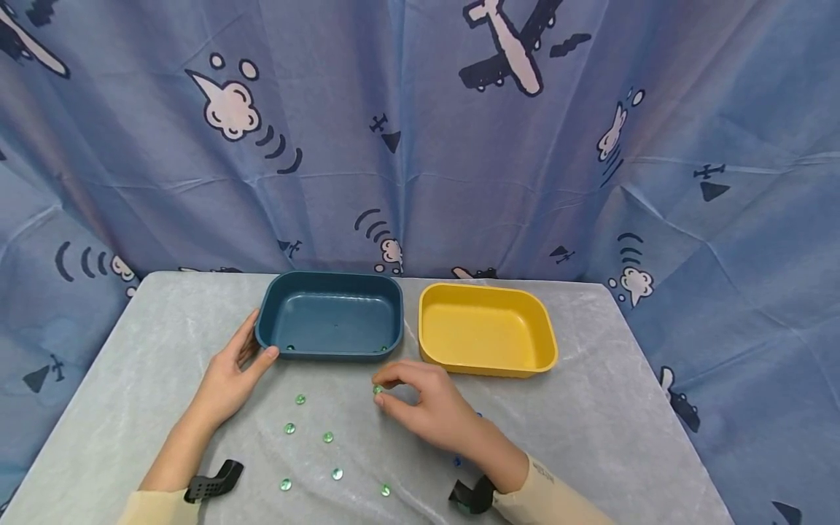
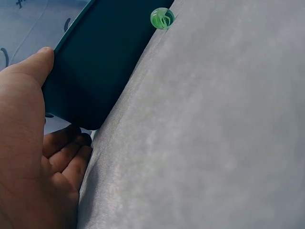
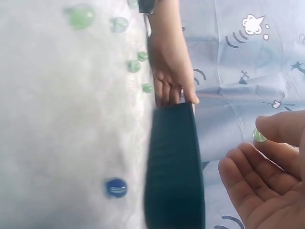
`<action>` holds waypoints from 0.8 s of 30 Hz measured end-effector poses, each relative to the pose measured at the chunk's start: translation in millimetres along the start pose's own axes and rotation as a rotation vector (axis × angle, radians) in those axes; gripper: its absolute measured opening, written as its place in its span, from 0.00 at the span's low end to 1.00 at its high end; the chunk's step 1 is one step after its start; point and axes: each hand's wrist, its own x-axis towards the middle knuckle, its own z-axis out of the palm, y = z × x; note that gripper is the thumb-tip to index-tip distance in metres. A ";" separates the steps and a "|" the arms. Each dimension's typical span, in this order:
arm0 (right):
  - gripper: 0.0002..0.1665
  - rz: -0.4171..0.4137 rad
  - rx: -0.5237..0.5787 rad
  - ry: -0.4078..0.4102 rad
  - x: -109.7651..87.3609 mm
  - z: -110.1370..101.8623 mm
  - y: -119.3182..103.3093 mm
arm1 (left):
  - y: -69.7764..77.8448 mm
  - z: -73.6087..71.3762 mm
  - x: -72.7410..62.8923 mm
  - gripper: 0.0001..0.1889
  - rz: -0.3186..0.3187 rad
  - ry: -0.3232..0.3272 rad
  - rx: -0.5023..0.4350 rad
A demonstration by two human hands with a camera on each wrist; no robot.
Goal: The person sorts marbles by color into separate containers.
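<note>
Left hand [image 1: 226, 380] grips the teal tray [image 1: 331, 317] by its end; before it, the right hand [image 1: 433, 405] pinches a green marble [image 1: 377, 389], seemingly mid-transfer, needing a lift over the rim.

Right hand [image 3: 275, 186]: pinching green marble [image 3: 259, 136]
Left hand [image 3: 172, 76]: touching far end of teal tray [image 3: 174, 167]
Table [image 3: 57, 124]: dotted with green marbles [image 3: 134, 66], one blue marble [image 3: 116, 187]
</note>
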 end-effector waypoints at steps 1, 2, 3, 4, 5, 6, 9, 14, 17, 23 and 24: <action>0.11 0.000 0.010 0.006 1.9 -0.2 -0.2 | 0.1 -0.1 0.2 0.45 -0.001 0.000 0.000; 0.11 0.002 0.019 0.012 4.0 -0.5 -0.7 | 0.2 -0.2 0.3 0.45 -0.001 -0.001 -0.001; 0.11 0.007 0.028 0.017 6.0 -0.8 -1.2 | 0.3 -0.3 0.4 0.45 -0.002 -0.001 0.000; 0.11 0.016 0.039 0.023 7.8 -1.2 -1.8 | 0.3 -0.3 0.4 0.45 -0.002 -0.002 0.000; 0.11 0.023 0.050 0.030 9.7 -1.7 -2.5 | 0.3 -0.3 0.4 0.45 -0.002 -0.003 -0.001; 0.11 0.031 0.063 0.037 11.6 -2.3 -3.3 | 0.2 -0.2 0.3 0.45 -0.001 -0.003 -0.002; 0.11 0.056 0.107 0.056 17.2 -4.9 -7.1 | -0.1 0.0 -0.1 0.45 -0.001 -0.003 0.002; 0.10 0.057 0.140 0.091 25.6 -8.5 -13.6 | -0.1 0.1 -0.6 0.45 -0.001 -0.003 0.000; 0.10 0.066 0.151 0.102 30.6 -9.4 -16.4 | 0.0 -0.2 -0.7 0.45 0.001 -0.002 0.002; 0.09 0.113 0.161 0.104 42.7 -10.2 -17.2 | -0.8 -0.3 -1.0 0.45 0.003 0.002 0.007; 0.09 0.123 0.162 0.106 45.0 -10.5 -16.7 | -0.9 0.0 -1.0 0.45 0.003 0.002 0.005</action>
